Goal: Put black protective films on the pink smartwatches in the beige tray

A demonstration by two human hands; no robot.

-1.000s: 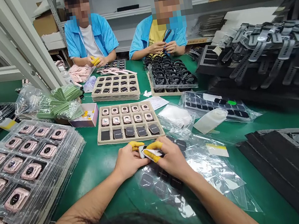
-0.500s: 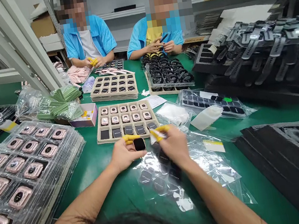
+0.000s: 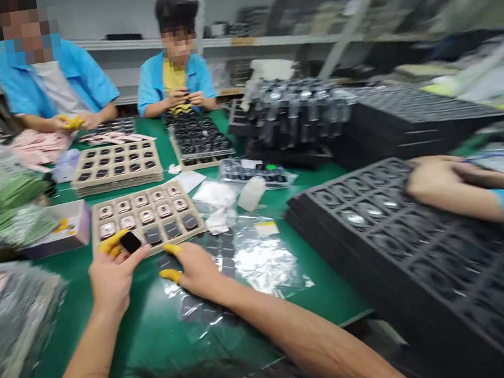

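My left hand, with yellow finger cots, holds a watch body without a strap, its black screen toward me. Just in front of it lies a beige tray of watch bodies, pink-rimmed ones in the back rows and dark squares in the front row. My right hand, also in yellow finger cots, is over dark square films on clear plastic sheets. Its thumb and forefinger are apart, and I see nothing held between them. A crumpled white cloth lies just beyond that hand.
At right, another person's arm reaches over a tall stack of black foam trays. A white bottle lies behind the clear bags. Clear trays are stacked at left. Two people in blue shirts sit across the green table.
The view has swung right, bringing the foam stack and another person's arm into sight. The white cloth has left my right hand and lies on the table. My left hand keeps the watch body.
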